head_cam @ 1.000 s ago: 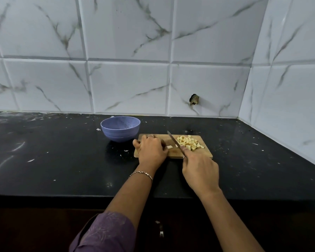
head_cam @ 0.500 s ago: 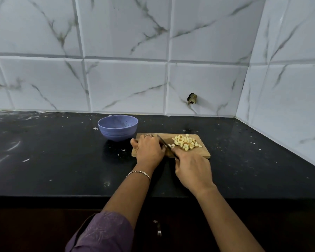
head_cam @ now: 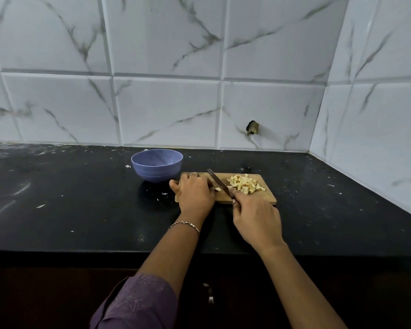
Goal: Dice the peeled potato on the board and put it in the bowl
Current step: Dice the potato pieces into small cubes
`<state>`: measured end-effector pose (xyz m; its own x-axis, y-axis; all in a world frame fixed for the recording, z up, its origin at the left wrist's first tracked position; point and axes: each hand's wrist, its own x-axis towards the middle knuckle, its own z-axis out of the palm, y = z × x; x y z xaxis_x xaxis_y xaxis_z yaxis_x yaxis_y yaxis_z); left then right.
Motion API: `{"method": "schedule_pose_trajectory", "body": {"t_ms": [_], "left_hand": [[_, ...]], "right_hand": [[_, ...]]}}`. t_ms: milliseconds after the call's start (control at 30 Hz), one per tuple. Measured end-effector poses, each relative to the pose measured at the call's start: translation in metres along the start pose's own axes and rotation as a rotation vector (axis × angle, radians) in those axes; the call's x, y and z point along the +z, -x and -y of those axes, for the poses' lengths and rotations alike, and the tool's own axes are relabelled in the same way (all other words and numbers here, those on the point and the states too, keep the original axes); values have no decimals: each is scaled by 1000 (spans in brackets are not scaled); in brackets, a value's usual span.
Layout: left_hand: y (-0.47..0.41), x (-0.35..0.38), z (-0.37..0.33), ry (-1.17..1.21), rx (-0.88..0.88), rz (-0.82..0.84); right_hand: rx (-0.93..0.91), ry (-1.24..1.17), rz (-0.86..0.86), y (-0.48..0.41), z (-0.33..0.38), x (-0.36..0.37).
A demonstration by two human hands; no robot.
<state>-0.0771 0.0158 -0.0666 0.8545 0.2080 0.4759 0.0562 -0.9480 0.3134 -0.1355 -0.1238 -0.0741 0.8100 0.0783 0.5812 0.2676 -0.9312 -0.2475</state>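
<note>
Just left of the board point(head_cam: 255, 198), by its far corner, a blue bowl point(head_cam: 156, 165) stands on the black counter point(head_cam: 81, 205). The left hand point(head_cam: 195, 194), a bracelet point(head_cam: 184, 224) on its wrist, lies on the board's left end, knuckles up and fingers curled down. Whatever is under them is hidden, so I cannot tell its grip. One small potato piece point(head_cam: 217, 189) lies at its fingertips. The knife point(head_cam: 217, 182) slants across the board's middle, tip toward the wall, blade just beside that piece. On the board's right half sits the dice point(head_cam: 244, 185) — a loose pale heap. The right hand point(head_cam: 256, 219), over the board's near edge, has its fingers wrapped round the knife's handle.
</note>
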Motion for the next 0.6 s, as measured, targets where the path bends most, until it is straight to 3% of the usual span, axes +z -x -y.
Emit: {"method": "schedule_pose_trajectory", "body": {"t_ms": [600], "left_hand": [[-6, 12, 3, 33, 90, 24]], "right_hand": [[-69, 103, 39, -4, 2, 5]]}}
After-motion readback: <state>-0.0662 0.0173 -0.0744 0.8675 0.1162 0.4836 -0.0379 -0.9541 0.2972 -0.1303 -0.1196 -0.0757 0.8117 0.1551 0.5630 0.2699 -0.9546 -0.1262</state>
